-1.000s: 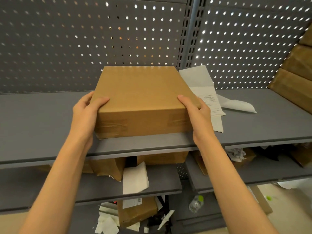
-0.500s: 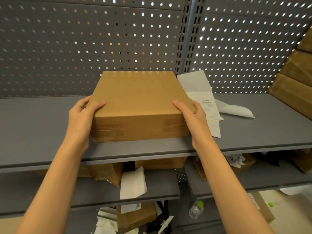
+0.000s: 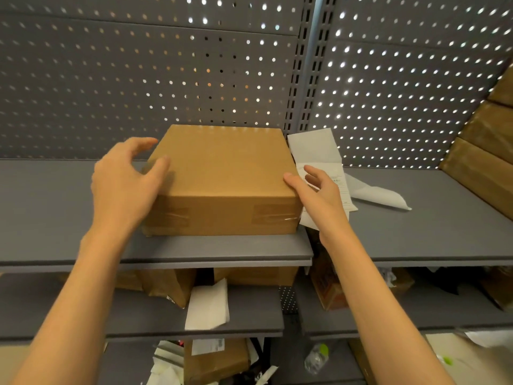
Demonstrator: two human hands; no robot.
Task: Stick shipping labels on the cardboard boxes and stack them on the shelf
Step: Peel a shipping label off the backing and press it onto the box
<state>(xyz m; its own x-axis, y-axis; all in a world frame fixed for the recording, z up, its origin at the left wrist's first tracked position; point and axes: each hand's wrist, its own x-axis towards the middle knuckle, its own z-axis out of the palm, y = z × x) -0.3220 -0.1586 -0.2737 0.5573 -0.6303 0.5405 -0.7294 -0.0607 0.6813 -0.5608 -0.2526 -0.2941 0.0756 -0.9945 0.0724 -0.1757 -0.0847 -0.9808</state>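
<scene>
Box set down on upper shelf; no label seen on its visible faces.

The grey shelf (image 3: pixel 69 207) is found to carry one cardboard box (image 3: pixel 222 176), lying flat near the front edge; labelling cannot be confirmed. More boxes (image 3: pixel 483 151) are stacked at far right. Loose label sheets (image 3: pixel 316 151) are noted just beside the box. The left hand (image 3: pixel 125 184) and right hand (image 3: pixel 319 190) are spread, fingers loose, gripping nothing.

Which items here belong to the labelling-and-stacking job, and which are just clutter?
Job: cardboard box on the grey shelf; label sheets; stacked boxes; left hand; right hand.
Clutter: plastic bottle; white paper.
</scene>
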